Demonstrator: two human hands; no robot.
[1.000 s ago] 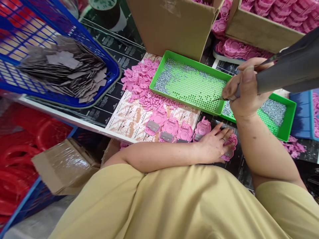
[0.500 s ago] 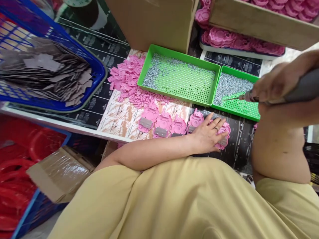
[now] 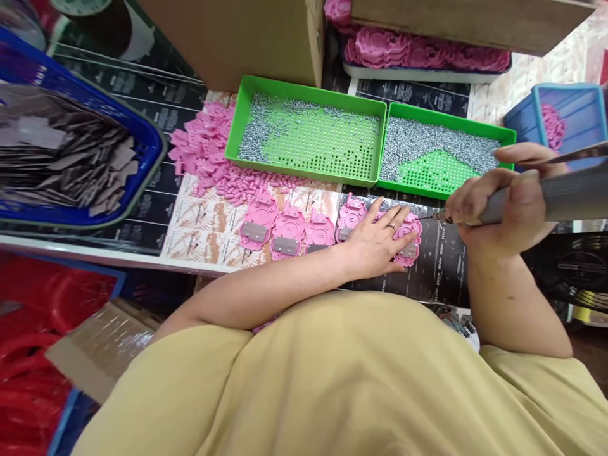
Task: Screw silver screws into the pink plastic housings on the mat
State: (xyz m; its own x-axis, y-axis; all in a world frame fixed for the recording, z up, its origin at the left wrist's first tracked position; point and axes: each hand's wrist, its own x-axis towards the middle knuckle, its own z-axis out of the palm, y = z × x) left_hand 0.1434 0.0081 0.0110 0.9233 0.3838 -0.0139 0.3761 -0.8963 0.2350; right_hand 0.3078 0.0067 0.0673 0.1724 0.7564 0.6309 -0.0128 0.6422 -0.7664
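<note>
My right hand is wrapped round a grey electric screwdriver. Its thin bit points left and reaches the upper edge of the rightmost pink plastic housing; whether a screw sits on the tip is too small to tell. My left hand, fingers spread and a ring on one, lies flat over that housing and partly hides another beside it. Further left, several pink housings stand in a row, with grey metal plates on their lower parts.
Two green perforated trays hold small silver screws. Beside them is a heap of small pink parts. A blue basket of grey plates stands left, cardboard boxes behind, and a blue bin at right.
My right hand has brought the screwdriver from the right green tray down to the rightmost pink housing. My left hand stays on the housings. The camera view has shifted.
</note>
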